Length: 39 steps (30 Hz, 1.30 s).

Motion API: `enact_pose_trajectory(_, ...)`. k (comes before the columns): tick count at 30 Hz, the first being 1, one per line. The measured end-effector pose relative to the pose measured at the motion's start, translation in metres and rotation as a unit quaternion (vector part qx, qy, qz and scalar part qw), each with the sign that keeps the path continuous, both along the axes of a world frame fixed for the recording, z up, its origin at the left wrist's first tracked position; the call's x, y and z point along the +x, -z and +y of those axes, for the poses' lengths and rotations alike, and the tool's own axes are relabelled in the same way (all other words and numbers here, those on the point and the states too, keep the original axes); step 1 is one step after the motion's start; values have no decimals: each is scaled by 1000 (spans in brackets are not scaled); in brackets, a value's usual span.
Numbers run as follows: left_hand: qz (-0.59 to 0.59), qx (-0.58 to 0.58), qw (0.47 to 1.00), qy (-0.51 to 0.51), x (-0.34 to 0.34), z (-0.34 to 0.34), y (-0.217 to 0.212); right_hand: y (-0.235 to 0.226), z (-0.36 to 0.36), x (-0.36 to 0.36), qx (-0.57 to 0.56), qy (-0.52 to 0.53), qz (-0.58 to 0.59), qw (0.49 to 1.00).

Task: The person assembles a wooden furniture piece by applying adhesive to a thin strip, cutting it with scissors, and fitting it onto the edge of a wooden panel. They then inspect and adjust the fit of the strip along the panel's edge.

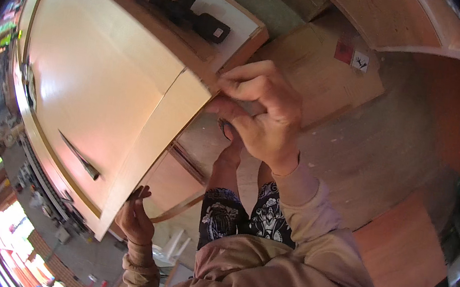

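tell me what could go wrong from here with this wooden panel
The pointed tool lies loose on the wooden panel, so it might slide off if the panel is tilted or jolted. The bare right hand is at a corner and the bare left hand near the edge, so either could perhaps catch a splinter.

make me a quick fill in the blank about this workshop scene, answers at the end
1. The right hand is where two edges of the pale wooden panel meet, at its ____.
2. In the picture, the left hand is ____ (higher or lower) than the right.
3. The pointed tool on the panel lies nearer the ____ hand.
4. The colour of the power tool is ____.

Missing words: corner; lower; left; black
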State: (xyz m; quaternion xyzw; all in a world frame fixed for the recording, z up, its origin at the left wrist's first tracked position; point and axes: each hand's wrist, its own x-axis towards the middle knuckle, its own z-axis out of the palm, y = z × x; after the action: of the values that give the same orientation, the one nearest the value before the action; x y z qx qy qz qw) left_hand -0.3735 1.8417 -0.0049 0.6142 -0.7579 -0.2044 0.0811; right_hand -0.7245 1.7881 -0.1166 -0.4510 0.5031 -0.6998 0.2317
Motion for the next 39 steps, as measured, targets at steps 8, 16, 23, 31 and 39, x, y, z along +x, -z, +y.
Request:
enact_pose_trajectory(8,45,-47,997,31,7,-2,10,-20,8,25,101,-47,-253,961)
enact_pose_trajectory(16,21,-86,996,30,8,1,16,-27,16,47,96,-7,-258,961)
enact_pose_trajectory(23,-15,-164,986,33,5,5,25,-3,1,39,40,-5,-220,975)
enact_pose_trajectory(31,68,-188,980,-22,8,6,35,25,-28,-4,-268,116,276,916)
enact_pose_trajectory(39,179,-268,946,-45,12,7,64,31,-76,-53,-487,79,472,730)
